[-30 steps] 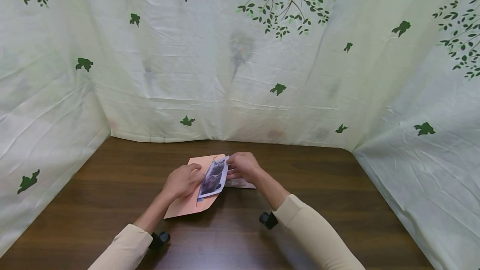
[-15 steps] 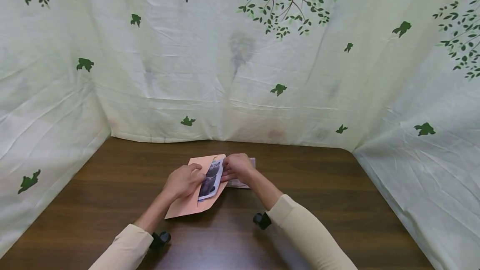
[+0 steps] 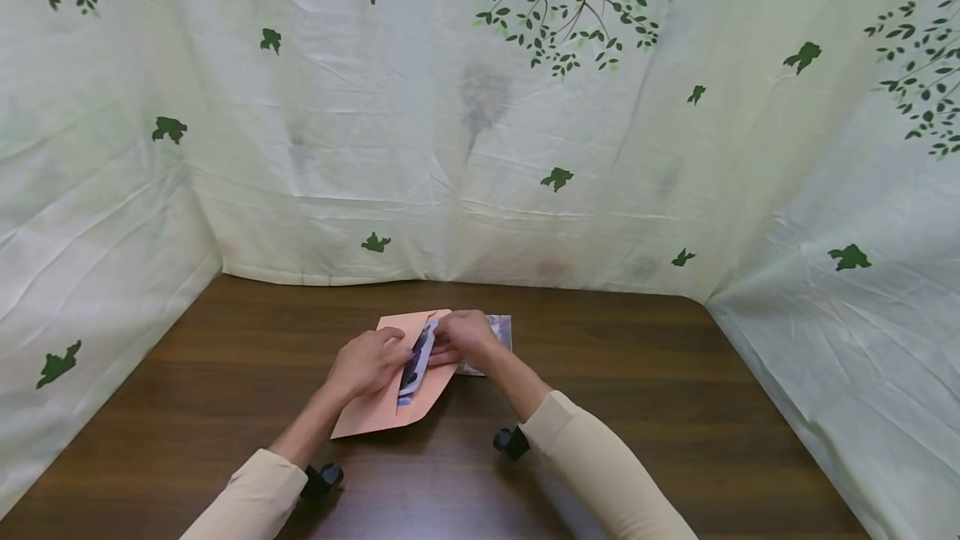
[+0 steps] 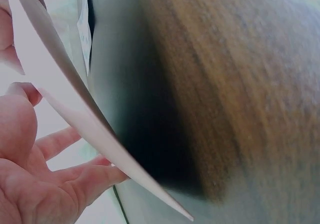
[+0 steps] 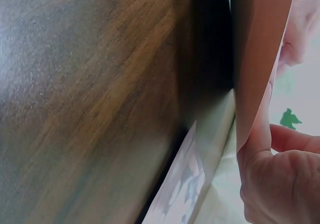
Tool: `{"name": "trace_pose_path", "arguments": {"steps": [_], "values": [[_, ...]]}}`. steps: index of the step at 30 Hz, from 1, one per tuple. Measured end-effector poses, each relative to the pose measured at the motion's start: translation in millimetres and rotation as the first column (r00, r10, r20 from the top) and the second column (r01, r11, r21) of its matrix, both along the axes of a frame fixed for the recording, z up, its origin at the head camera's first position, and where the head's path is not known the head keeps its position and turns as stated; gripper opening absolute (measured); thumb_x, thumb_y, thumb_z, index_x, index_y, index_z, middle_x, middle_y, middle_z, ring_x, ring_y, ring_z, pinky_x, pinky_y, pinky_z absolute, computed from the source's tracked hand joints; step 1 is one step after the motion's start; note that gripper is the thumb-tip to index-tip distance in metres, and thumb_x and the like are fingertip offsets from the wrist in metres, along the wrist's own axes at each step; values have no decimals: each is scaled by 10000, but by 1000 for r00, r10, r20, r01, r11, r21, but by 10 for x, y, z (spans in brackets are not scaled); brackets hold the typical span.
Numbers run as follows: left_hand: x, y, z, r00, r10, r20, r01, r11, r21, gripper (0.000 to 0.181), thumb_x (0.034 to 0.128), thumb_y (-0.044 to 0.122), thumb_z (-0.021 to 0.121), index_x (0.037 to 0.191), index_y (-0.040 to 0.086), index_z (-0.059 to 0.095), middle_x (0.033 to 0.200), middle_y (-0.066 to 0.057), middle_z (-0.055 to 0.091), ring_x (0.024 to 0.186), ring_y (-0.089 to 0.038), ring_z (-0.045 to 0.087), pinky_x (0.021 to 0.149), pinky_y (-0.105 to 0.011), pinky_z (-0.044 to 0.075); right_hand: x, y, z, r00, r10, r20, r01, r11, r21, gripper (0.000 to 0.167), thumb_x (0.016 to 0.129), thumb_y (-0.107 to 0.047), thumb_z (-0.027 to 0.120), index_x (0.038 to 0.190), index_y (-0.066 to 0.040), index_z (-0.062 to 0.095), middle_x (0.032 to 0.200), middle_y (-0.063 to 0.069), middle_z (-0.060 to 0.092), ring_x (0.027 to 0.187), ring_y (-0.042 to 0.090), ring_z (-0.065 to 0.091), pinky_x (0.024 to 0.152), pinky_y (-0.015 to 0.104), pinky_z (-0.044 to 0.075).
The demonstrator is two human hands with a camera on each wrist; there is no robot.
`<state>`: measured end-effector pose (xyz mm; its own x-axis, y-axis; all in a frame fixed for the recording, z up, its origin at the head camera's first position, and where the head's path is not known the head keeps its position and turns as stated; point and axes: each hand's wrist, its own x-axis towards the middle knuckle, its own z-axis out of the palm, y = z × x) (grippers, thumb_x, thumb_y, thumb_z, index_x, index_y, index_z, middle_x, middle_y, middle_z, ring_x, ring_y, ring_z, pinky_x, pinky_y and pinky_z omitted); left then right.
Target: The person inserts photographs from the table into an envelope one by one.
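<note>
A peach-coloured envelope [image 3: 367,413] is held up off the table, tilted, by my left hand [image 3: 366,363], which grips its left side with the thumb over the front. Out of its opening shows a photo print [image 3: 417,363] with a dark grey animal-like picture. My right hand [image 3: 467,337] pinches that photo's right edge at the envelope's mouth. Seen from the left wrist, the envelope [image 4: 75,84] lies between the thumb and fingers. In the right wrist view the envelope [image 5: 260,49] stands edge-on beside the right hand [image 5: 280,179].
Behind the right hand, another printed picture [image 3: 501,330] lies on the brown wooden table [image 3: 615,373]. A white curtain [image 3: 322,190] with green leaf prints hangs around the table's back and sides. Dark wrist cameras [image 3: 512,443] hang under both forearms.
My right hand has moved left with the photo, which has slid deeper into the envelope and shows less. More of the picture on the table is uncovered. The left hand stays put.
</note>
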<state>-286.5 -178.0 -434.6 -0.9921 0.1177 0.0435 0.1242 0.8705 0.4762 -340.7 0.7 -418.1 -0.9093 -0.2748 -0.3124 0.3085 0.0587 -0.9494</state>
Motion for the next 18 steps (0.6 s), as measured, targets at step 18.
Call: {"name": "trace_pose_path", "arguments": {"steps": [18], "values": [[18, 0, -13, 1000, 7, -1, -7, 1000, 7, 471, 991, 323, 508, 1349, 36, 615, 1261, -230, 668, 1188, -416, 616, 989, -565, 467, -15, -101, -149, 1000, -28, -1, 28, 999, 15, 241, 951, 14, 563, 1169, 81, 640, 903, 240, 724, 722, 320, 755, 642, 417, 618]]}}
